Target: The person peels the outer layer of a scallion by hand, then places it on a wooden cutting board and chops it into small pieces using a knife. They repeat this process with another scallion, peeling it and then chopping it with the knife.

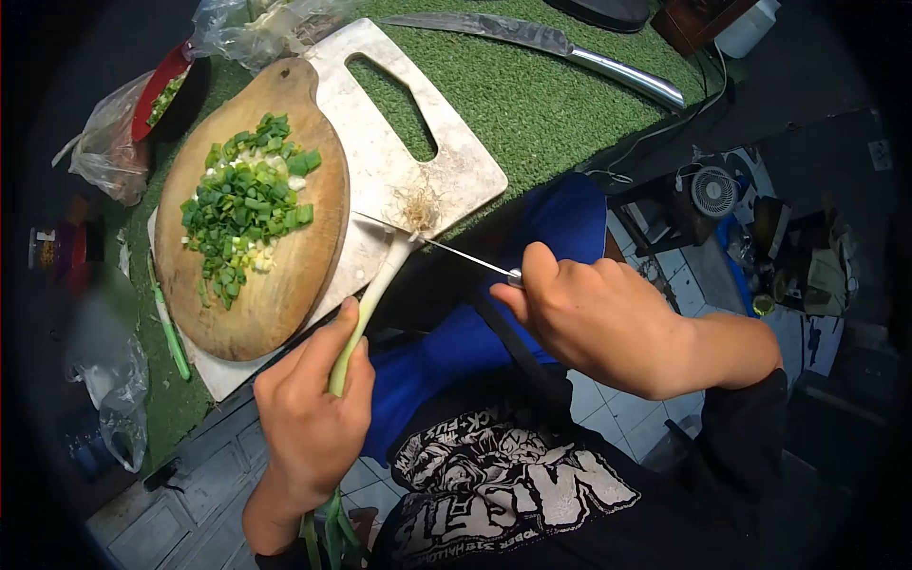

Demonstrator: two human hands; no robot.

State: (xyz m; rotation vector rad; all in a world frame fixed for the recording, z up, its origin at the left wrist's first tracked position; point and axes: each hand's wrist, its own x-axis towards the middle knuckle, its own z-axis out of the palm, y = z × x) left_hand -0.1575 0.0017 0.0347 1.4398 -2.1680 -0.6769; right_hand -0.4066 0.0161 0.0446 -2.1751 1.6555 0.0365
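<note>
My left hand [313, 404] is closed around the stalk of a leek or large spring onion [377, 290], its green leaves hanging below my wrist. The stalk's root end, with a tuft of dry roots [416, 205], lies over the edge of a white plastic cutting board [465, 180]. In my right hand [603, 318] is a knife [470, 257], its thin blade against the stalk just below the roots. My fingers hide most of the knife's handle. Chopped green onion [245, 204] is heaped on a round wooden board [171, 275], which rests on the white one.
A large cleaver-like knife [532, 36] lies on the green turf mat [456, 71]. A green-handled knife [171, 328] is at the left edge. Plastic bags [106, 152] and a red bowl [157, 90] with chopped greens stand at upper left. A fan [713, 192] is at right.
</note>
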